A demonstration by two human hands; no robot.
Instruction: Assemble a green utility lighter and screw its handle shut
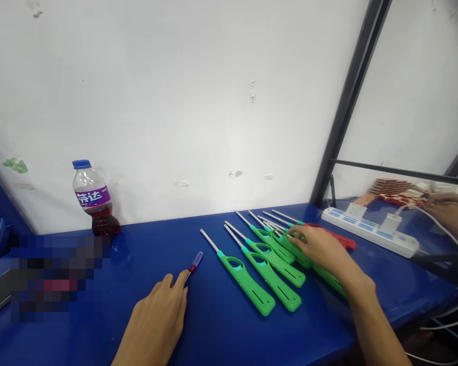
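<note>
My left hand (159,315) rests low over the blue table, its fingers closed round the shaft of a small screwdriver (196,260) with a purple and red handle that points away from me. Several green lighters (248,284) with long metal tips lie side by side in the middle, tips towards the wall. My right hand (316,249) reaches over the right part of this row, fingers bent down onto a green lighter (298,253) that it partly hides. A red lighter (345,240) lies just beyond that hand.
A bottle of dark red drink (99,206) stands at the back left by the wall. A white power strip (370,231) lies at the right, near a dark metal post (341,112). Another person's hand (450,208) is at the far right, beside stacked pieces (391,187).
</note>
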